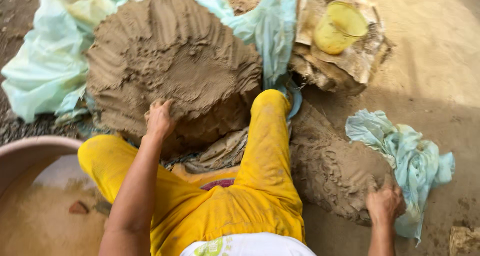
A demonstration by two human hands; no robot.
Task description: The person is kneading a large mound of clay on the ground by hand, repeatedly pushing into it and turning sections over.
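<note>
A big mound of wet brown clay (175, 61) with finger grooves lies in front of me on pale green plastic sheeting (45, 61). My left hand (160, 118) presses its fingers into the mound's near edge. A smaller clay heap (335, 166) sits to the right of my yellow-trousered leg (265, 151). My right hand (384, 205) digs into that heap's near right side, coated in clay, beside a crumpled pale green plastic sheet (410, 156).
A yellow plastic cup (340, 27) rests tilted on clay-smeared sacking (345, 66) at the back right. A pink basin (30, 148) of muddy water stands at the lower left. Sandy ground (435, 61) spreads to the right.
</note>
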